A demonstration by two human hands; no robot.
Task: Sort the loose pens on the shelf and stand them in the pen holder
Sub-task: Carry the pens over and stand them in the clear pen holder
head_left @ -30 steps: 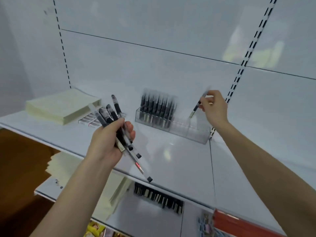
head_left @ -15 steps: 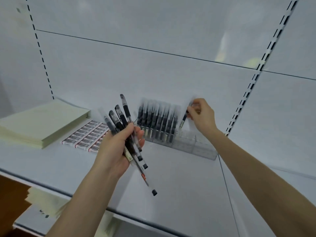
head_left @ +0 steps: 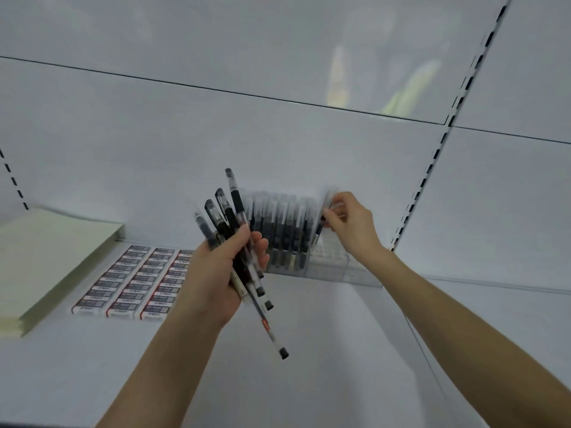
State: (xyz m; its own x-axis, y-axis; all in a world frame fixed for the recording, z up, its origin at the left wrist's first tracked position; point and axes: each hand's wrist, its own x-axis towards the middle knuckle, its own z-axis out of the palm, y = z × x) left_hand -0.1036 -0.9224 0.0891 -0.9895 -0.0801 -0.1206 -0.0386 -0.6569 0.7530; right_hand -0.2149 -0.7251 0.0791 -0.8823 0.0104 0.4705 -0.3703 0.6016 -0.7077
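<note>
Left hand (head_left: 221,273) is gripping a bundle of pens (head_left: 237,200) above the shelf (head_left: 324,350), fingers curling round the barrels. Their long axes are running steeply, capped ends fanning up and slightly left, tail ends pointing down to the right. Behind, a row of standing pens (head_left: 284,230) is filling the clear pen holder (head_left: 330,268). Right hand (head_left: 352,222) is pinching a single blurred pen (head_left: 324,208), nearly upright, at the row's right end.
</note>
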